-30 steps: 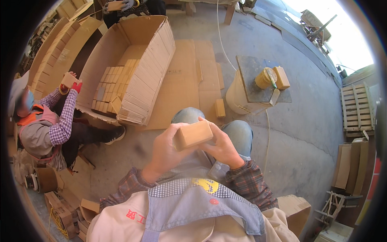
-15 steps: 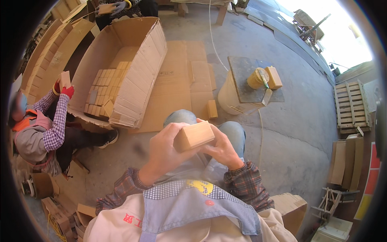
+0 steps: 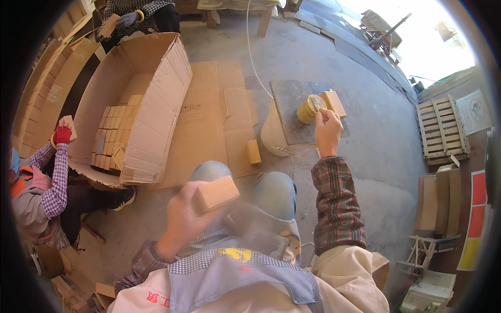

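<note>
Two bare hands at work over a grey concrete floor (image 3: pixel 365 130). Beside it, large open cardboard box (image 3: pixel 151 104) lined with stacked wooden blocks (image 3: pixel 112 135). Flattened cardboard sheet (image 3: pixel 209 120) spread alongside, one loose block (image 3: pixel 253 152) lying on it. Left hand (image 3: pixel 182 219) wrapped around a tan wooden block (image 3: pixel 215 194), held above the lap. Right hand (image 3: pixel 327 130) stretched forward, fingers pinched together at a yellow tin (image 3: pixel 308 108) atop a dark board (image 3: pixel 292 120).
</note>
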The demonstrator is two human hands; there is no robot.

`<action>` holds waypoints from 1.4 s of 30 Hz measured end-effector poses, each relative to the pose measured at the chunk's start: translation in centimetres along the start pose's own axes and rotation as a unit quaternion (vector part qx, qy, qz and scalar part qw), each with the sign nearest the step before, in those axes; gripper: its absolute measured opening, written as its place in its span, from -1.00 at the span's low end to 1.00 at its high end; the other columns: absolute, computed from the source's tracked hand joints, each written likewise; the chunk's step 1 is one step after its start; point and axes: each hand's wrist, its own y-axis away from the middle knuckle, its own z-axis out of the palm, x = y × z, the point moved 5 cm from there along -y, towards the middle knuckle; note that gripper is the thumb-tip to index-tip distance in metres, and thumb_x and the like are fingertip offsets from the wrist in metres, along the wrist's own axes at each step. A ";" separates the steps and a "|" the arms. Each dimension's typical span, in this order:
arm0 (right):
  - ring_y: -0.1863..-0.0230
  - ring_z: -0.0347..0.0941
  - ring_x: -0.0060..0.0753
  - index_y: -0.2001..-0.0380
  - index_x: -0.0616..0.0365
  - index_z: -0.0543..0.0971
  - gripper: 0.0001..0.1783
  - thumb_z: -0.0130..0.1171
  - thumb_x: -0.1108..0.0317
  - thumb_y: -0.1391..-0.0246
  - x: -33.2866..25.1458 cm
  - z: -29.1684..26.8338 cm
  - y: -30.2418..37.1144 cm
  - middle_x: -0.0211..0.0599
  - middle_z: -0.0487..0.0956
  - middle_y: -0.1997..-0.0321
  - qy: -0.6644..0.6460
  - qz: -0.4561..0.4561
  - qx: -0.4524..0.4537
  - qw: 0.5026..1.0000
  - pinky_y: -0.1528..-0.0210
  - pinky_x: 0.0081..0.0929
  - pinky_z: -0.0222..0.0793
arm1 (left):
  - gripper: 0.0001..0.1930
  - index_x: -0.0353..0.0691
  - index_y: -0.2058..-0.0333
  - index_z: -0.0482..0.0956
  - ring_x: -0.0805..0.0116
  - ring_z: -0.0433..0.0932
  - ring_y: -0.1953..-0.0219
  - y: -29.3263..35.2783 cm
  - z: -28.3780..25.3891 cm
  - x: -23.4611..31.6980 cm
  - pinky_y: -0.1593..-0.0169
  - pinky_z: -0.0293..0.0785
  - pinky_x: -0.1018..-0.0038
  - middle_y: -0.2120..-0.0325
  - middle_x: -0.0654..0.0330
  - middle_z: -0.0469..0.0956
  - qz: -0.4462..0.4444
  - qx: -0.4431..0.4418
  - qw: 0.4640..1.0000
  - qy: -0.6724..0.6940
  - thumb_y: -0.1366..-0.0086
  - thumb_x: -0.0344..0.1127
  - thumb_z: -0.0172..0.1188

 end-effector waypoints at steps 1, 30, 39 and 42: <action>0.01 0.66 -0.05 0.11 0.13 0.75 -0.70 0.38 0.20 -0.18 1.0 0.9 -1.4 -0.13 0.70 0.06 0.072 -0.021 0.013 0.997 -0.09 -0.19 0.53 | -0.42 -0.30 -0.01 0.55 0.28 0.70 0.07 -0.2 0.0 -0.2 -0.11 0.58 0.36 0.17 0.06 0.69 -0.002 -0.003 1.000 -0.004 -0.02 -0.36 0.62; 0.33 0.54 -0.40 0.07 0.27 0.68 -0.75 0.09 0.66 -0.30 -16.7 -1.0 16.1 -0.25 0.65 0.31 -0.254 -0.066 -0.265 0.928 0.25 -0.50 0.43 | -0.39 -0.24 -0.09 0.50 0.29 0.66 -0.07 -5.1 -4.2 -2.0 -0.27 0.52 0.31 0.04 0.12 0.67 -0.031 -0.007 0.995 0.095 -0.09 -0.38 0.61; 0.52 0.38 -0.61 0.05 0.28 0.64 -0.76 0.03 0.64 -0.35 -17.2 -0.1 15.9 -0.34 0.55 0.32 -0.278 -0.067 -0.305 0.908 0.45 -0.61 0.28 | -0.44 -0.25 -0.08 0.45 0.27 0.60 -0.08 -9.6 -8.0 -10.5 -0.23 0.53 0.29 0.03 0.11 0.56 -0.060 0.150 0.987 0.002 -0.16 -0.43 0.55; 0.53 0.35 -0.62 -0.02 0.28 0.61 -0.74 0.15 0.60 -0.29 -18.3 1.0 15.2 -0.37 0.50 0.31 -0.231 -0.133 -0.316 0.910 0.44 -0.60 0.28 | -0.43 -0.26 -0.07 0.44 0.27 0.60 -0.08 -10.0 -9.1 -11.7 -0.25 0.51 0.30 0.03 0.11 0.57 -0.030 0.158 0.987 0.002 -0.14 -0.43 0.56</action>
